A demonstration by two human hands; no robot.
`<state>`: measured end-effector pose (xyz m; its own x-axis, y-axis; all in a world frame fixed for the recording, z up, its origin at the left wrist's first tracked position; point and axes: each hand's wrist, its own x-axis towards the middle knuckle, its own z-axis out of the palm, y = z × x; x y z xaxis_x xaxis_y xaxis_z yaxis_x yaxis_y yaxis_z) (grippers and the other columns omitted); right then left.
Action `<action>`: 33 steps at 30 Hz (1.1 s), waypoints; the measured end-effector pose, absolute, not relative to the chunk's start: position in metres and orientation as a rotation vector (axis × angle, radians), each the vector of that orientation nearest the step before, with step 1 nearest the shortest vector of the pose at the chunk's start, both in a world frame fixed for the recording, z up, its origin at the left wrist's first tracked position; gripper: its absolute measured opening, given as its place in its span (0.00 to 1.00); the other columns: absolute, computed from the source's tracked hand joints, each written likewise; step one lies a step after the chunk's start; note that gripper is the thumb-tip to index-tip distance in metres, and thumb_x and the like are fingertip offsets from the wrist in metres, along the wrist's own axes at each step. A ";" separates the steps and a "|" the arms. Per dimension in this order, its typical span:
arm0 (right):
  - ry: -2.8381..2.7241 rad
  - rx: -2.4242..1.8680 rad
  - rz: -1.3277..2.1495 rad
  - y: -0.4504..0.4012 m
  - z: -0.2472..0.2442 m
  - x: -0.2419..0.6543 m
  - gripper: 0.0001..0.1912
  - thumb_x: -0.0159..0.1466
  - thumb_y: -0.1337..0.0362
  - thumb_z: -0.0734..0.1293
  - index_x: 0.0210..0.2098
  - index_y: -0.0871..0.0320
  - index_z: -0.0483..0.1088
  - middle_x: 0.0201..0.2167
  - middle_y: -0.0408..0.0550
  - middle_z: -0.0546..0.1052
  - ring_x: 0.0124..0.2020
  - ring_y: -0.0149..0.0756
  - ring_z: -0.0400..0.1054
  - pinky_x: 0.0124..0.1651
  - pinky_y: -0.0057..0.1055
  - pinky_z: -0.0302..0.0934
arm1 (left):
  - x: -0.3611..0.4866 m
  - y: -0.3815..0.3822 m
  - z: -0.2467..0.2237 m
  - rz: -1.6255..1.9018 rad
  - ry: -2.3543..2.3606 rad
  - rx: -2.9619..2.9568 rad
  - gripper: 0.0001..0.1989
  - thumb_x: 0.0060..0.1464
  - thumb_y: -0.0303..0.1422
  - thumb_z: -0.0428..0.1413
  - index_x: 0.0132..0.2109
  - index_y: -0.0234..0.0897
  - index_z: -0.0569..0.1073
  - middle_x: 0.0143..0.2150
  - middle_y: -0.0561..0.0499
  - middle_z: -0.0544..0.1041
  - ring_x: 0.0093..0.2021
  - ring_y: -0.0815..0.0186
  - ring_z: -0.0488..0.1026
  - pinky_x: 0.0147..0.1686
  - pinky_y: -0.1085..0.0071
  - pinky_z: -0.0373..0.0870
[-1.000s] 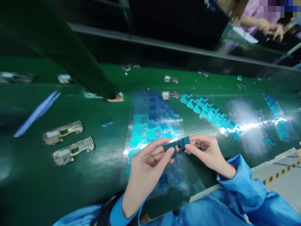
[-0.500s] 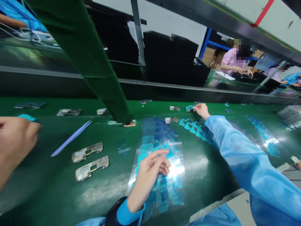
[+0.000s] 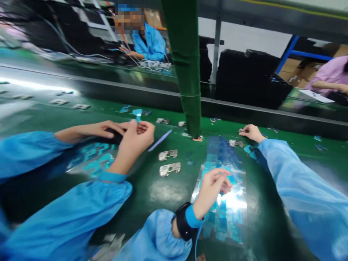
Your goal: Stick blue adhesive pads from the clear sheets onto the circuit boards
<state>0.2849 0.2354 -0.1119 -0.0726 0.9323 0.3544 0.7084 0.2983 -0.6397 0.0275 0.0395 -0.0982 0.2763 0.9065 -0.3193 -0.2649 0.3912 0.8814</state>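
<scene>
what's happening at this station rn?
A person in a blue smock works at a green conveyor belt. Their left hand hovers over a clear sheet of blue stickers, fingers curled. Their right hand reaches far out to a small metal part. Two metal frames lie nearby. A co-worker's hands handle something dark alongside.

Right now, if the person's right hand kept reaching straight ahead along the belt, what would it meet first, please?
The right hand already rests at a small metal part; beyond that, probably only bare green belt up to the dark rail, though depth is unclear.
</scene>
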 end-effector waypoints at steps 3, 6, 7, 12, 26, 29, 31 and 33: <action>-1.945 -1.422 0.398 0.233 -0.106 0.291 0.14 0.68 0.58 0.65 0.48 0.60 0.70 0.45 0.49 0.75 0.42 0.34 0.72 0.44 0.36 0.70 | 0.028 0.042 -0.100 0.981 0.969 0.797 0.08 0.47 0.33 0.60 0.34 0.32 0.75 0.25 0.49 0.78 0.25 0.69 0.74 0.27 0.73 0.70; -1.980 -1.356 0.346 0.214 -0.098 0.272 0.14 0.65 0.54 0.68 0.37 0.61 0.72 0.34 0.49 0.75 0.32 0.31 0.70 0.37 0.30 0.67 | 0.029 0.044 -0.101 1.025 0.952 0.787 0.14 0.47 0.37 0.63 0.37 0.31 0.76 0.30 0.45 0.80 0.30 0.65 0.77 0.33 0.70 0.73; -1.990 -1.330 0.339 0.202 -0.095 0.261 0.15 0.62 0.53 0.70 0.35 0.61 0.73 0.31 0.49 0.75 0.30 0.32 0.69 0.35 0.30 0.66 | 0.029 0.045 -0.102 1.044 0.949 0.780 0.17 0.47 0.39 0.64 0.41 0.31 0.75 0.32 0.44 0.80 0.33 0.63 0.78 0.35 0.69 0.74; -2.333 -1.009 0.460 0.117 -0.083 0.208 0.16 0.60 0.52 0.71 0.40 0.58 0.72 0.34 0.49 0.76 0.32 0.35 0.70 0.35 0.32 0.67 | 0.031 0.046 -0.102 1.096 0.926 0.758 0.24 0.47 0.45 0.65 0.48 0.37 0.72 0.42 0.45 0.80 0.39 0.63 0.79 0.39 0.67 0.76; -2.293 -1.456 0.529 -0.022 -0.134 0.221 0.30 0.66 0.52 0.65 0.64 0.53 0.61 0.66 0.58 0.63 0.68 0.51 0.56 0.65 0.58 0.55 | 0.009 0.068 -0.090 1.138 1.021 0.750 0.07 0.42 0.30 0.55 0.33 0.35 0.73 0.26 0.54 0.74 0.26 0.70 0.73 0.23 0.76 0.67; -2.225 -1.403 0.464 -0.020 -0.137 0.221 0.20 0.67 0.56 0.65 0.56 0.53 0.70 0.60 0.56 0.72 0.62 0.48 0.65 0.63 0.55 0.59 | 0.008 0.069 -0.090 1.061 1.036 0.779 0.07 0.43 0.33 0.49 0.27 0.36 0.70 0.21 0.54 0.69 0.19 0.72 0.65 0.18 0.76 0.59; -2.125 -1.345 0.421 -0.017 -0.133 0.222 0.14 0.67 0.59 0.66 0.51 0.54 0.74 0.53 0.55 0.77 0.56 0.44 0.71 0.59 0.49 0.64 | 0.009 0.068 -0.089 0.945 1.037 0.837 0.12 0.47 0.37 0.47 0.22 0.38 0.67 0.15 0.56 0.63 0.14 0.73 0.57 0.16 0.75 0.53; -2.001 -1.329 0.353 -0.015 -0.127 0.225 0.12 0.67 0.62 0.66 0.49 0.55 0.75 0.47 0.53 0.80 0.50 0.41 0.75 0.55 0.43 0.69 | 0.008 0.066 -0.088 0.790 1.045 0.931 0.19 0.52 0.41 0.47 0.17 0.38 0.65 0.09 0.57 0.56 0.11 0.74 0.50 0.14 0.75 0.47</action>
